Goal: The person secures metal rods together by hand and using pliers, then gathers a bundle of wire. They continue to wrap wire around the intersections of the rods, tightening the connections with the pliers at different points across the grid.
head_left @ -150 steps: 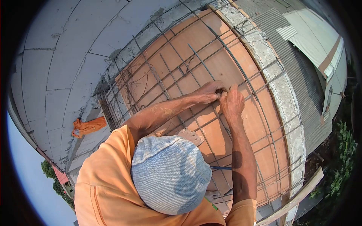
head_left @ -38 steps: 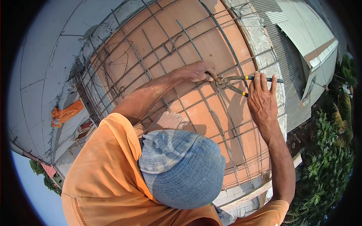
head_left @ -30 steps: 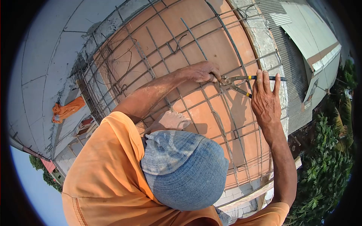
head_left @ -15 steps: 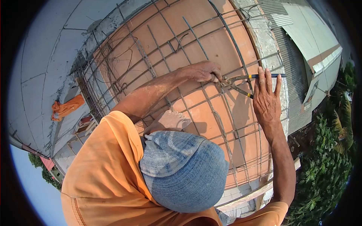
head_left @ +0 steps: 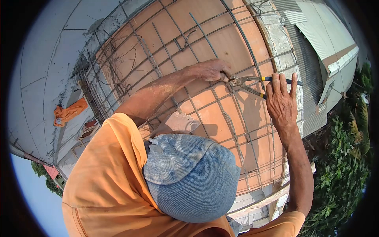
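Over the orange-brown plywood deck: grid of thin grey steel reinforcing bars, crossed in squares, shadows thrown on the board.
Grey steel pincers with black-and-yellow handles: flat across the grid, head at a bar crossing near the middle, handles spread apart and pointing toward the deck's right edge.
Right hand: on the handle ends; fingers long and nearly straight, side by side, laid over the upper handle, lower handle running in under the palm; tool held that way, thumb not in view.
Left hand: at the same crossing, touching the pincers' head; fingers curled tight, tips pressed together, possibly pinching a tie wire, too fine to make out.
Bare foot: planted on the bars, between the left forearm and the cap.
Faded blue denim cap: lowest in view, above an orange shirt.
Crumpled orange cloth: on a ledge at the left, well apart from both hands.
Rough grey concrete edge: along the deck's right rim; beyond it a corrugated metal roof and green palm trees far below.
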A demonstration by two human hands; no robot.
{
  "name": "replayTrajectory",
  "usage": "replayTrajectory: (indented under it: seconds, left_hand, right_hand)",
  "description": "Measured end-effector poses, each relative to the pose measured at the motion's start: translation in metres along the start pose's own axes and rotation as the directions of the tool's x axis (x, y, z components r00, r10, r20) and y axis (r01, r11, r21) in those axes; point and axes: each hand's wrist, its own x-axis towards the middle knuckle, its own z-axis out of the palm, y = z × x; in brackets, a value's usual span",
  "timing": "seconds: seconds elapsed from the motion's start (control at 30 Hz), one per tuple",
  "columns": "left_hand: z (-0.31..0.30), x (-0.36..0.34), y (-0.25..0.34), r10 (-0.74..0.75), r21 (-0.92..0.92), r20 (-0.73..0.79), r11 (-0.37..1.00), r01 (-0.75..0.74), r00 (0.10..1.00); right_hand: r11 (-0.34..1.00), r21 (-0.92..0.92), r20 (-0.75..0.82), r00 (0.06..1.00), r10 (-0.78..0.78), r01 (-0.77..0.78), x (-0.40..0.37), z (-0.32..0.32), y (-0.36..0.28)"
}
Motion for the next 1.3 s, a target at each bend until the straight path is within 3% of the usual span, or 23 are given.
replayTrajectory:
  seconds: [0.1, 0.13, 0.17, 0.23, 0.37, 0.53, 0.9, 1.17, 1.2, 1.3]
  left_hand:
    - [0.001, 0.001, -0.001, 0.006, 0.000, -0.005, 1.000, -0.006, 1.000]
    - [0.000, 0.000, 0.000, 0.004, -0.001, -0.004, 1.000, -0.004, 1.000]
    - [0.000, -0.001, 0.001, -0.010, -0.010, -0.003, 1.000, 0.010, 1.000]
    - [0.001, -0.001, 0.000, -0.024, -0.023, -0.001, 0.999, 0.024, 1.000]
    - [0.002, 0.001, -0.001, 0.009, -0.028, -0.013, 1.000, -0.009, 1.000]
    - [0.002, 0.000, -0.006, 0.039, -0.058, -0.013, 0.998, -0.039, 0.999]
    - [0.002, -0.001, -0.001, -0.019, 0.023, 0.006, 1.000, 0.019, 1.000]
    - [0.003, 0.000, -0.007, 0.056, -0.009, -0.017, 0.998, -0.056, 0.998]
    - [0.003, -0.002, -0.006, 0.065, 0.003, -0.019, 0.998, -0.065, 0.998]
    - [0.002, -0.004, -0.002, 0.033, 0.019, -0.002, 0.999, -0.033, 0.999]
  right_hand:
    - [0.991, 0.130, 0.127, 0.992, 0.009, -0.025, -0.001, -0.007, -0.001]
    - [0.982, 0.183, 0.306, 0.952, -0.010, -0.048, 0.004, -0.022, 0.001]
    - [0.982, 0.185, 0.307, 0.952, -0.011, -0.048, 0.001, -0.018, -0.001]
    - [0.998, -0.052, 0.034, 0.999, -0.038, 0.040, -0.007, -0.008, -0.006]
    - [0.976, -0.209, 0.022, 0.998, -0.050, 0.054, -0.009, 0.002, -0.009]
    - [0.998, -0.060, 0.052, 0.999, -0.007, 0.010, -0.009, 0.000, -0.010]
    - [0.995, -0.064, -0.053, 0.996, -0.078, 0.075, -0.005, -0.003, -0.004]
    - [0.998, 0.019, 0.034, 0.997, -0.065, 0.064, -0.003, -0.015, -0.009]
    - [0.995, 0.083, 0.174, 0.982, -0.076, 0.062, 0.001, -0.026, -0.010]
    - [0.971, 0.239, 0.284, 0.957, -0.052, -0.018, -0.002, -0.024, -0.013]
